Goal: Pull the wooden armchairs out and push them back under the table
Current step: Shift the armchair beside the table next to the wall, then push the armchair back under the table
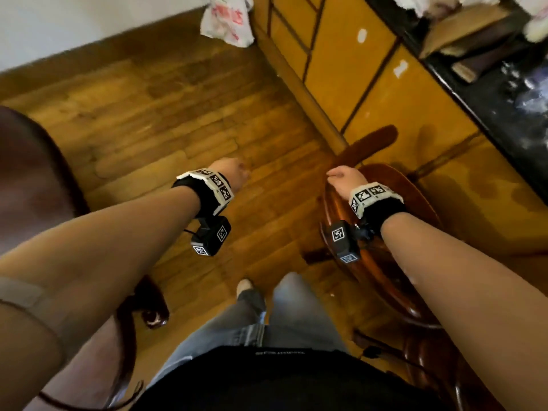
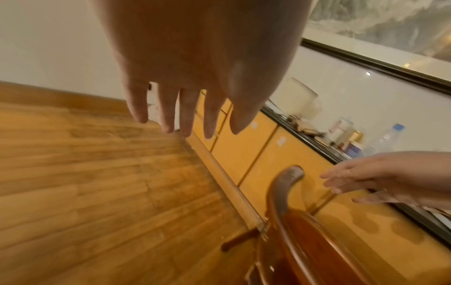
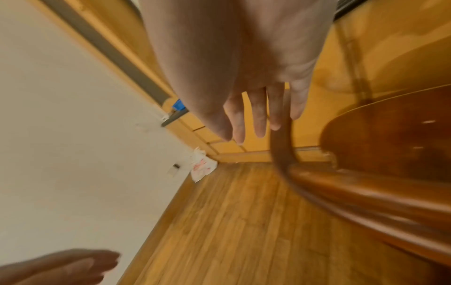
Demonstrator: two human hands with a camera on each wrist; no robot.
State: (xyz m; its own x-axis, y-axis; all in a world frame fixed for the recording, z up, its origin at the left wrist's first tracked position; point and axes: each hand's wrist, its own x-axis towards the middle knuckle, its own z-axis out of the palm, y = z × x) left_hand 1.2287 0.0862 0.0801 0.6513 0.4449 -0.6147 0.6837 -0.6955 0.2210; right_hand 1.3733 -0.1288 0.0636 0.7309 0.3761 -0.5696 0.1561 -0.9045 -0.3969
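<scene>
Motion blur softens all three views. From the head view the left hand (image 1: 229, 170) and right hand (image 1: 344, 176) look like fists, their fingers hidden; the wrist views show both with fingers straight and loosely spread, holding nothing. The right hand hovers just over the armrest (image 1: 367, 143) of an armchair (image 1: 385, 232) beside the cabinet (image 1: 370, 84), contact unclear. A second armchair (image 1: 35, 173) is cut off at left. Red print on the bag (image 1: 226, 20) is unreadable.

Warm dim light, motion blur (edges warped)
</scene>
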